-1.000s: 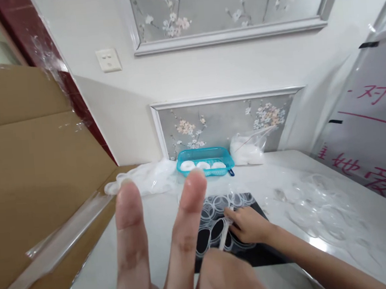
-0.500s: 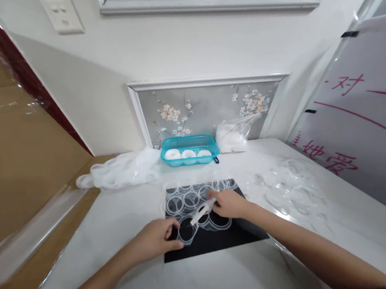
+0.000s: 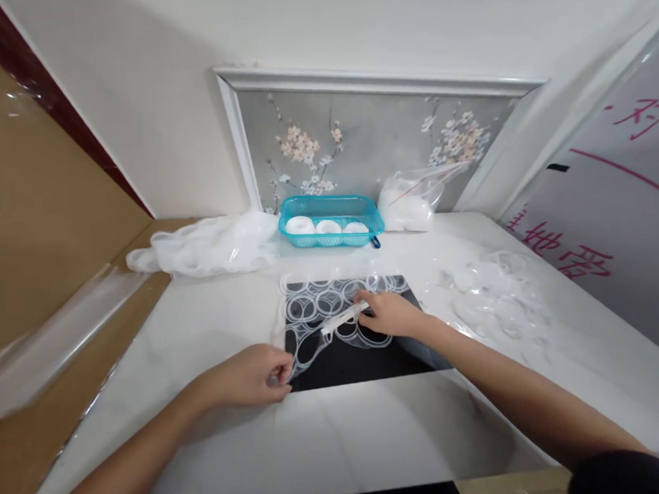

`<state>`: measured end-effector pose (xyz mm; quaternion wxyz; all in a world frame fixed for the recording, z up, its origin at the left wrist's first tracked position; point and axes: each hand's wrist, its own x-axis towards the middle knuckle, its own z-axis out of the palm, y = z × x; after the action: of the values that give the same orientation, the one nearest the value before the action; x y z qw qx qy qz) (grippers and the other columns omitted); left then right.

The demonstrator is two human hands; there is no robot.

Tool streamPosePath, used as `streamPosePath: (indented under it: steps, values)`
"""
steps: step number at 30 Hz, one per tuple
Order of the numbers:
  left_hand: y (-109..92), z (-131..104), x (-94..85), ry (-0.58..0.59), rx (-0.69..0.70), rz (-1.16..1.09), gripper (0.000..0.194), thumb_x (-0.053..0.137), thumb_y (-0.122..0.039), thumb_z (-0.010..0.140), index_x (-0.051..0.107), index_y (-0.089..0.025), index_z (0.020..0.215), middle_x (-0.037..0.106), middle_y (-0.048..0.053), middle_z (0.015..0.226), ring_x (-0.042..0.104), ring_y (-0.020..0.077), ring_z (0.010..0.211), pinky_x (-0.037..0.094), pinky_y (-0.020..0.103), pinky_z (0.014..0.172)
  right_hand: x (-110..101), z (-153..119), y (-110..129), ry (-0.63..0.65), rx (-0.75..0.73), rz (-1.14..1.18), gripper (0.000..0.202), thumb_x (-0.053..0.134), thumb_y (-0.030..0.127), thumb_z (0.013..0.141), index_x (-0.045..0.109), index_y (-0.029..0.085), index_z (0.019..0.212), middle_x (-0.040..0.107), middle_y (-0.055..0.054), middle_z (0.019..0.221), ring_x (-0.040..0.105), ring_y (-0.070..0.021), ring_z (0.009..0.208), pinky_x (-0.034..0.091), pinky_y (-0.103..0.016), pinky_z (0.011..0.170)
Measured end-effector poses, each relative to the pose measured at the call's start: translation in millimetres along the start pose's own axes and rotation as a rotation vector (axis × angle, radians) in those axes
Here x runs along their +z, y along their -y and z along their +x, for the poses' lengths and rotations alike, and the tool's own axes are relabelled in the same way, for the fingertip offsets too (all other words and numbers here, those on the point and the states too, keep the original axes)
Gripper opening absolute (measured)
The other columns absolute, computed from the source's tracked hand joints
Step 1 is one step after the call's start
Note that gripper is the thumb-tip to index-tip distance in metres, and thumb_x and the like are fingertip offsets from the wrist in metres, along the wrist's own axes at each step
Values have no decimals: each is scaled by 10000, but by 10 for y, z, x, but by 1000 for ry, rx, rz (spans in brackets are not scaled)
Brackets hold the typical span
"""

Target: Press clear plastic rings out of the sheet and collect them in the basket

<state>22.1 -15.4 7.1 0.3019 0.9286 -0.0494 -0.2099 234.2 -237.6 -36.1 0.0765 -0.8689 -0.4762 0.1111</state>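
Observation:
A clear plastic sheet with white rings (image 3: pixel 329 302) lies over a black mat (image 3: pixel 350 367) on the white table. My left hand (image 3: pixel 260 374) is closed at the mat's left front edge, pinching a corner of the ringed sheet, which stretches toward it. My right hand (image 3: pixel 389 314) is closed around a white tool (image 3: pixel 343 319), slanting down to the left over the sheet. Its tip meets the sheet near a ring; the exact contact is too small to tell.
Behind the mat stands a turquoise basket (image 3: pixel 329 205) with white rings inside. A clear bag of white material (image 3: pixel 406 207) leans right of it. White ringed plastic (image 3: pixel 215 244) lies left, clear scraps (image 3: pixel 496 291) right. Cardboard (image 3: pixel 35 209) borders the left side.
My left hand has drawn the sheet's corner left, so the ring there is stretched and tilted. The right hand stays with the tool over the sheet. The view has tipped downward.

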Motion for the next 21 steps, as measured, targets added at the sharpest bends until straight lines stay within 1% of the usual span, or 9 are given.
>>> streamPosePath:
  steps: [3,7,9,11,14,16,18,19,21]
  values:
    - [52,-11,-68,1,-3,-104,215,543,-251,737,385,-171,615,437,-22,633,365,102,586,275,240,556,-32,8,18,16,18,-46,346,530,384,852,592,194,1135,712,-101,839,676,-307,869,409,-315,711]
    - [160,-45,-148,54,27,-246,241,559,-223,716,356,-176,594,333,-39,587,293,89,563,247,245,540,-30,-34,71,4,53,-111,385,502,375,851,583,144,1147,717,-150,910,683,-350,882,440,-363,731]
    - [178,-69,-157,119,79,-300,260,571,-218,709,347,-177,583,321,-44,570,278,84,550,239,248,530,-15,-75,93,16,113,-103,401,484,369,854,568,113,1151,716,-167,936,684,-360,888,451,-374,725]
    - [150,-91,-135,234,115,-333,282,588,-235,711,349,-177,572,315,-48,548,262,80,528,222,250,506,-3,-124,102,37,162,-66,368,476,360,851,579,120,1111,718,-158,953,682,-361,908,455,-374,722]
    - [50,-99,-61,348,92,-288,291,606,-267,726,378,-172,573,333,-47,535,270,77,505,212,247,478,-5,-216,103,74,142,-50,309,478,322,835,602,160,1066,723,-133,948,686,-348,902,448,-360,708]
    - [-14,-74,-9,318,54,-235,338,620,-331,770,398,-165,575,349,-41,536,295,79,505,223,241,478,-21,-286,106,67,120,-114,306,466,279,834,599,163,1084,723,-132,911,692,-341,853,436,-356,682]
    - [-53,-17,35,203,17,-214,385,604,-454,832,478,-158,620,381,-34,548,328,87,511,241,234,484,-38,-354,108,30,135,-201,285,444,251,849,599,154,1068,716,-133,852,693,-339,806,421,-353,656]
    - [-62,22,56,117,-3,-192,394,584,-513,854,550,-154,696,415,-29,567,358,95,522,262,232,496,-45,-382,106,15,148,-234,267,431,244,863,601,152,1045,712,-131,829,693,-336,793,413,-350,647]
    - [-61,111,108,-54,-11,-74,423,584,-564,862,646,-164,983,558,-1,691,483,130,604,340,233,563,-50,-418,89,9,154,-247,249,417,243,891,598,154,1038,708,-120,812,692,-320,789,397,-338,641]
